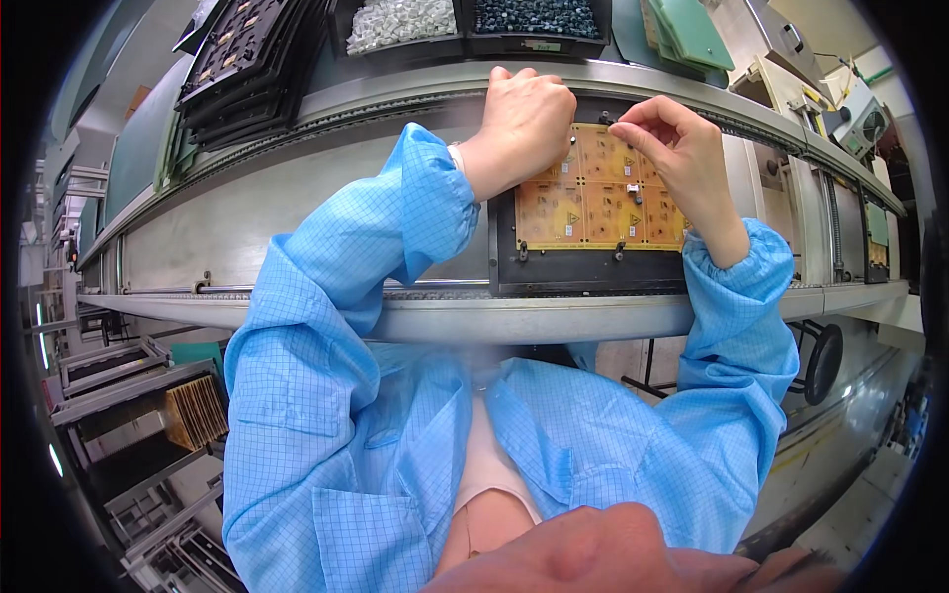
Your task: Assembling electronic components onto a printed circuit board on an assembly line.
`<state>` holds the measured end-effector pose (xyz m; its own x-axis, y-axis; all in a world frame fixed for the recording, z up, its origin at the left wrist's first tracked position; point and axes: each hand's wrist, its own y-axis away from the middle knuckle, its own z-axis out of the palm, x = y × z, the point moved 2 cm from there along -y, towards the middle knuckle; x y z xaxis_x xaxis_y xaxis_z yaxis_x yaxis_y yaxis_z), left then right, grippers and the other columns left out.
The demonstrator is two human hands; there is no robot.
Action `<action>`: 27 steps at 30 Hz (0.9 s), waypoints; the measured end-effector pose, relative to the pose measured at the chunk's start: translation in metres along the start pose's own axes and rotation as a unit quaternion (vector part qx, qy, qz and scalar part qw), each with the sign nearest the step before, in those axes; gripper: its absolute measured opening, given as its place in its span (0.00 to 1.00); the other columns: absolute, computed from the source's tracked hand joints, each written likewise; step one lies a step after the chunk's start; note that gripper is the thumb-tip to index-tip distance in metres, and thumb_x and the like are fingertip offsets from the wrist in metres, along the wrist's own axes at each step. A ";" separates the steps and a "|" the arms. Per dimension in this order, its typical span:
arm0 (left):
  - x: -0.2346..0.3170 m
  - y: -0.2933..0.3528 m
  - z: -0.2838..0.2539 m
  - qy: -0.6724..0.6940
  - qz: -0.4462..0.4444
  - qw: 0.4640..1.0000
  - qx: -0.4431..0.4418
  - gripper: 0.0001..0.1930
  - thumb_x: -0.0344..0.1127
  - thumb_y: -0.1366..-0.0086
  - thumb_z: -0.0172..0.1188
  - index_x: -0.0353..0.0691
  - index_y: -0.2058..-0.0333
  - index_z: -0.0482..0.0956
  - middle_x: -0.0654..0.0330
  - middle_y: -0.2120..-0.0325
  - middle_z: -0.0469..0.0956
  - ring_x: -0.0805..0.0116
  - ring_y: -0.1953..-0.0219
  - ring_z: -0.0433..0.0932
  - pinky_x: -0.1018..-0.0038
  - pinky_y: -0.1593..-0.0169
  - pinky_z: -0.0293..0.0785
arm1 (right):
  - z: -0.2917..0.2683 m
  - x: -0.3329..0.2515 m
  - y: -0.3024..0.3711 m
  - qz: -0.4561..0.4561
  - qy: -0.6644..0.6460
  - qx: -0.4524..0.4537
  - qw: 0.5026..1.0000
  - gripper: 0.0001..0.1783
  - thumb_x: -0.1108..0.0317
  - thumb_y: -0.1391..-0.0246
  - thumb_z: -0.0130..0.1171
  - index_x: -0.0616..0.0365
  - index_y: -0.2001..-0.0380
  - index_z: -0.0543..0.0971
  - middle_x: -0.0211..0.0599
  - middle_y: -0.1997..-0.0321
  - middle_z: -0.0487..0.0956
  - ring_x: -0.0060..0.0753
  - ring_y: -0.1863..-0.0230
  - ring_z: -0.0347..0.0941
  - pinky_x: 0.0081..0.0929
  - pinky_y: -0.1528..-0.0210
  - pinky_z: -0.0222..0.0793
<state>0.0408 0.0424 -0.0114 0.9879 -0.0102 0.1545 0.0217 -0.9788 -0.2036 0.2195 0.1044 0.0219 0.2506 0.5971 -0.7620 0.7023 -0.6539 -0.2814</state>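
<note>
Beyond the conveyor's far rail [376,96] we see two black bins side by side on the counter [322,69]. The left bin [410,54] is heaped with small white parts [400,25], and the right bin [524,45] with small dark blue parts [534,17]. Down to our left, a rack [129,381] holds orange-brown boards [198,410] standing on edge in a row.

The orange-yellow board panel [559,217] lies flat in a black carrier [573,275], between the far and near rails, right of our middle. Its long axis seems to run left to right, along the conveyor, with its near edge roughly parallel to the near rail [514,321]; our hands hide part of its far side. Dark clips [620,252] sit along that near edge, and a small white part [633,189] stands near the panel's middle.

Our left hand [526,119] is curled over the carrier's far left corner, knuckles toward the bins; its fingertips are hidden, so we cannot tell whether that grip is clamped on anything. Our right hand [682,148] reaches in over the panel's far right side, thumb and forefinger brought close by a dark clip at the far edge; we cannot tell whether this grip has anything between its tips.
</note>
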 end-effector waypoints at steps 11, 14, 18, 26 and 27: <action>-0.011 -0.001 0.014 0.068 0.045 0.997 -0.006 0.06 0.29 0.47 0.62 0.36 0.72 0.86 0.50 0.69 0.82 0.50 0.61 0.82 0.59 0.54 0.77 | 0.008 0.002 0.012 0.076 -0.035 -0.019 0.996 0.06 0.71 0.42 0.66 0.62 0.65 0.81 0.27 0.72 0.81 0.14 0.70 0.75 0.14 0.66 0.71; -0.008 -0.001 0.019 0.131 0.027 0.990 0.038 0.04 0.33 0.45 0.63 0.41 0.71 0.83 0.53 0.71 0.80 0.51 0.65 0.81 0.61 0.60 0.78 | 0.006 0.013 0.024 0.081 -0.072 -0.036 0.993 0.06 0.71 0.42 0.65 0.62 0.64 0.81 0.26 0.72 0.81 0.13 0.70 0.74 0.14 0.66 0.70; -0.025 -0.001 -0.011 0.165 0.007 0.978 0.130 0.06 0.32 0.43 0.59 0.44 0.71 0.85 0.53 0.70 0.82 0.54 0.62 0.82 0.61 0.55 0.78 | -0.001 0.015 0.037 0.133 -0.159 -0.062 0.976 0.06 0.72 0.40 0.64 0.64 0.62 0.81 0.28 0.71 0.81 0.15 0.71 0.75 0.15 0.68 0.72; -0.157 -0.033 -0.023 0.026 -0.055 0.981 0.185 0.07 0.35 0.41 0.62 0.44 0.66 0.85 0.55 0.66 0.82 0.53 0.60 0.81 0.60 0.55 0.77 | 0.001 0.029 0.058 0.224 -0.252 -0.079 0.938 0.07 0.72 0.42 0.66 0.64 0.63 0.81 0.31 0.72 0.82 0.16 0.73 0.76 0.14 0.70 0.73; -0.165 -0.037 -0.016 0.021 -0.065 0.982 0.178 0.07 0.36 0.40 0.62 0.45 0.65 0.85 0.55 0.65 0.83 0.52 0.60 0.81 0.60 0.55 0.77 | 0.004 0.030 0.060 0.232 -0.261 -0.094 0.932 0.06 0.72 0.41 0.64 0.64 0.63 0.81 0.32 0.70 0.82 0.18 0.72 0.76 0.15 0.69 0.73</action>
<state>-0.1257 0.0771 -0.0136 0.9663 0.0934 0.2398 0.2062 -0.8386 -0.5042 0.2660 0.0811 -0.0202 0.2332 -0.0693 -0.9700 0.7159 -0.6629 0.2195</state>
